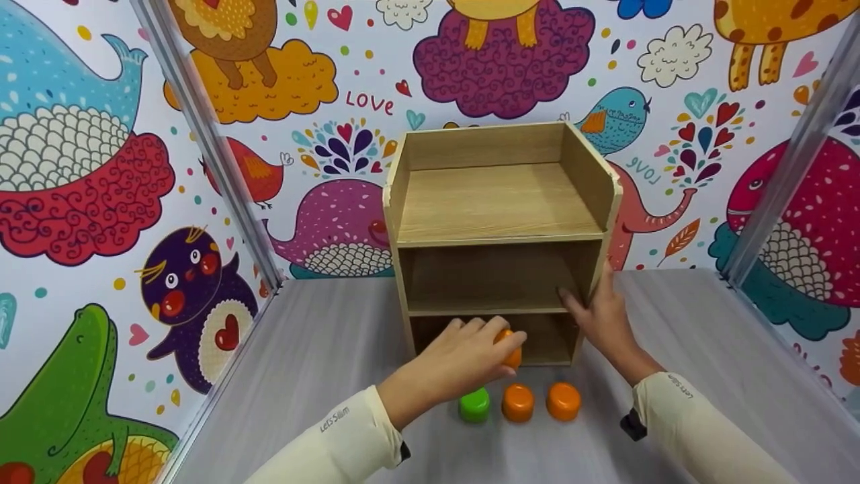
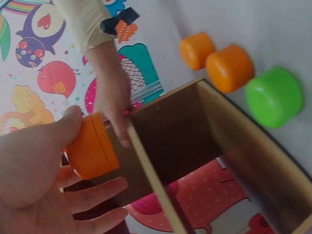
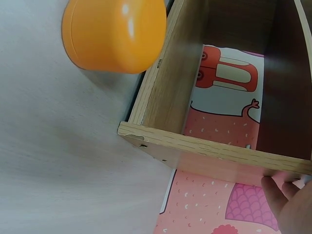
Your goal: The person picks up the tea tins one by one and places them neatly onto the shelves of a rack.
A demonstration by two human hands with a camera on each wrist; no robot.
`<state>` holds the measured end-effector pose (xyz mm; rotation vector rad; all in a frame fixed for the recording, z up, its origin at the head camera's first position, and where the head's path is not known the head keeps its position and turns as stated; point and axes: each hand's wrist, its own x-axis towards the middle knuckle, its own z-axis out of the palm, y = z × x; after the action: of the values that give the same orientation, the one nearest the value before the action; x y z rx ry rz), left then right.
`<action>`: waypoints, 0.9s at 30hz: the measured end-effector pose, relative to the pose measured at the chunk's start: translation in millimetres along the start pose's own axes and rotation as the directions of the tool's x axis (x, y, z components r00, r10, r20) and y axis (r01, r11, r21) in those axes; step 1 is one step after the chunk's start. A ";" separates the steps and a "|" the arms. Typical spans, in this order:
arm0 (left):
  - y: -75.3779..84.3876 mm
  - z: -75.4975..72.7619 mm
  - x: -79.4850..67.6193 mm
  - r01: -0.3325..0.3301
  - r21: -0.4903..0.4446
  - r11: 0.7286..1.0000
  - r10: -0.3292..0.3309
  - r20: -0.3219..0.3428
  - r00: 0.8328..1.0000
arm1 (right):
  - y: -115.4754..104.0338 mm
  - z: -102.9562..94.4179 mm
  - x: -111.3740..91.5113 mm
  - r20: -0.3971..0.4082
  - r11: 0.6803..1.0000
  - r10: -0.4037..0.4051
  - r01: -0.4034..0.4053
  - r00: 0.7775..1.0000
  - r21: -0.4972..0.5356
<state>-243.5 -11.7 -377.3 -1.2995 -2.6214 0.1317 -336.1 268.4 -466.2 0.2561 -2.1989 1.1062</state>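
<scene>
The left sleeve's (image 1: 336, 437) lettering begins "Let's"; the wall (image 1: 369, 67) reads "LOVE". The left hand (image 1: 447, 366) pinches a smooth, seamed orange cup (image 2: 92, 148), remaining fingers extended, at the wooden shelf's (image 1: 504, 202) 6 o'clock. The right hand (image 1: 608, 323) grips the side panel (image 1: 591, 178) at 4 o'clock, thumb inside.

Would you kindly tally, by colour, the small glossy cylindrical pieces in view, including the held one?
Orange glossy plastic-looking cylinders: 3 (one in the left hand, two on the grey table)
Green glossy plastic-looking cylinder: 1
Total: 4
</scene>
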 end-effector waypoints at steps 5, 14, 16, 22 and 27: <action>1.6 -12.9 11.8 -0.003 -0.011 1.000 0.002 -0.030 1.000 | -0.2 -0.1 -0.7 0.011 1.000 0.021 -0.021 1.000 0.000; 2.9 -40.8 35.8 0.006 0.028 1.000 -0.003 -0.097 0.995 | 1.1 0.0 0.0 -0.007 1.000 -0.015 0.015 1.000 -0.006; 3.3 -48.0 41.0 0.005 0.047 0.999 0.000 -0.114 0.993 | 1.1 0.1 -0.4 -0.015 1.000 -0.029 0.029 0.999 -0.014; 1.2 -65.8 56.2 0.014 0.125 0.992 0.009 -0.186 0.983 | 0.1 0.0 -1.4 -0.032 0.999 -0.041 0.040 0.999 -0.035; -4.6 -78.7 69.4 0.039 0.117 0.992 -0.018 -0.172 0.985 | -1.2 -0.6 -0.6 -0.035 0.998 -0.049 0.048 0.998 -0.043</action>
<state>-269.9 39.6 -289.6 -1.1781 -2.4470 0.1632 -334.8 268.1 -465.6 0.2672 -2.1700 1.0294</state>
